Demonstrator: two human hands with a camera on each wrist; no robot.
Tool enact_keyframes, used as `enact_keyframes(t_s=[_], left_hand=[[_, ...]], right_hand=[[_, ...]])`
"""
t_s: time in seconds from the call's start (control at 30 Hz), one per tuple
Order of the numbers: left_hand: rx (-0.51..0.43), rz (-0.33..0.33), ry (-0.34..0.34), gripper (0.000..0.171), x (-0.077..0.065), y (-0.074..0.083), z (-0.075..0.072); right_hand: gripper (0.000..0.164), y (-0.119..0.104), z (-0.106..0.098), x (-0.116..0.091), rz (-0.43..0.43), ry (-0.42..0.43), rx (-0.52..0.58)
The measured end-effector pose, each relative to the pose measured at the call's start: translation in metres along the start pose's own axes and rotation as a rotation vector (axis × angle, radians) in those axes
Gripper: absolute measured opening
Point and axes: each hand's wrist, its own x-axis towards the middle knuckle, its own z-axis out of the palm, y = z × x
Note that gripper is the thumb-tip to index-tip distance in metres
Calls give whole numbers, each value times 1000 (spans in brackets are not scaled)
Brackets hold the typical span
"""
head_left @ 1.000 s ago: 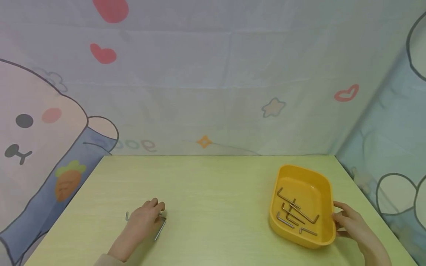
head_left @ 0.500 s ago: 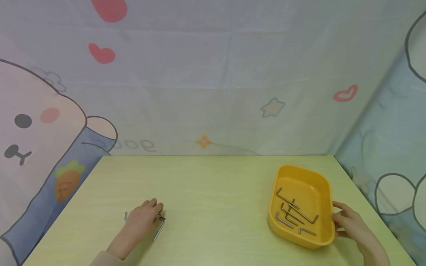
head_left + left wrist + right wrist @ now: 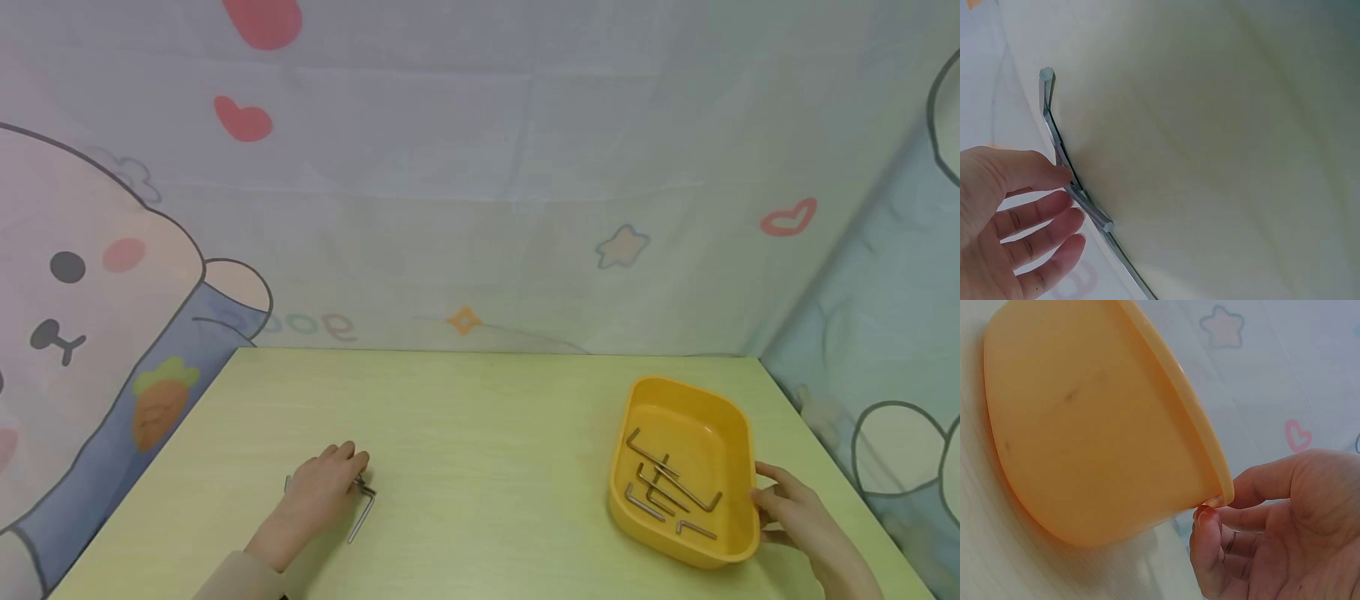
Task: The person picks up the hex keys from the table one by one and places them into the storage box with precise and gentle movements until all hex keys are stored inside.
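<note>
On the left of the table, my left hand [image 3: 322, 487] reaches down over a few L-shaped metal hex keys. In the left wrist view, its thumb and forefinger pinch a short hex key [image 3: 1092, 207], which crosses a longer hex key [image 3: 1129, 265]. The other fingers are loosely bent, and in the head view the hand hides part of the keys. At the right, my right hand [image 3: 795, 512] pinches the rim of a yellow plastic tray [image 3: 693, 392]. Inside that tray lie several more hex keys [image 3: 678, 487], some crossing each other.
The pale yellow-green table [image 3: 480, 450] stretches between the two hands. Behind it hangs a light cloth backdrop [image 3: 480, 167] printed with hearts, stars and a cartoon animal, and another printed cloth [image 3: 892, 333] borders the right side.
Both hands keep almost the same places, with the left fingers still at the hex keys and the right at the tray. The head view has shifted slightly.
</note>
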Motion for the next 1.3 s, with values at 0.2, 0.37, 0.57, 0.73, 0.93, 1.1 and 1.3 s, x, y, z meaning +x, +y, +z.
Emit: enact_keyframes(t_s=[0.2, 0.37, 0.57, 0.73, 0.93, 1.1, 1.3], left_hand=[[-10, -21, -41, 22, 1, -2, 2], [-15, -25, -46, 22, 2, -3, 3], [-12, -29, -57, 22, 4, -3, 2], [-13, -36, -61, 23, 4, -3, -1], [-15, -51, -48, 22, 4, -3, -2], [-52, -55, -35, 24, 5, -3, -5], [-81, -48, -13, 24, 7, 0, -10]], right_hand=[[59, 1, 0, -1, -5, 9, -5], [59, 1, 0, -2, -1, 6, -4], [59, 1, 0, -2, 3, -3, 1], [59, 1, 0, -2, -1, -6, -3], [59, 1, 0, 0, -5, 9, 3], [59, 1, 0, 0, -6, 10, 8], [60, 2, 0, -1, -8, 10, 9]])
